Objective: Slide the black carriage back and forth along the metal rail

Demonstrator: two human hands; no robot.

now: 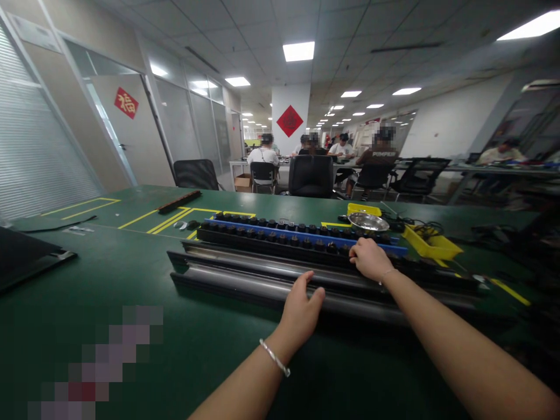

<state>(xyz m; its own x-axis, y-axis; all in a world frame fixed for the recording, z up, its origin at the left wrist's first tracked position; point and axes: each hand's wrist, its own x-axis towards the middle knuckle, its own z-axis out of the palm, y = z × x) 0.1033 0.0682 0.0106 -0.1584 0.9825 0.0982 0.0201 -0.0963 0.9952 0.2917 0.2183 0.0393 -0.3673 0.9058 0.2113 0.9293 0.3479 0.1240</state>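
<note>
Long dark metal channels (pixel 245 290) lie side by side across the green table. Behind them runs a black bar (pixel 227 236) carrying a row of small black knob-like parts, with a blue strip (pixel 280 229) and a second row of such parts. My left hand (pixel 301 303) is over the front channel, thumb and fingers apart, nothing visible in it. Farther right, my right hand (pixel 370 258) reaches to the knob row, its fingertips pinched together at the parts. Whatever is between those fingertips is hidden.
A shiny metal bowl (pixel 368 221) stands behind the rows, beside a yellow bin (pixel 433 247) with dark cables. Another yellow tray (pixel 364 209) is behind the bowl. A brown-black bar (pixel 179 202) lies far left; a black panel (pixel 30 256) is nearer. Chairs and seated people are beyond.
</note>
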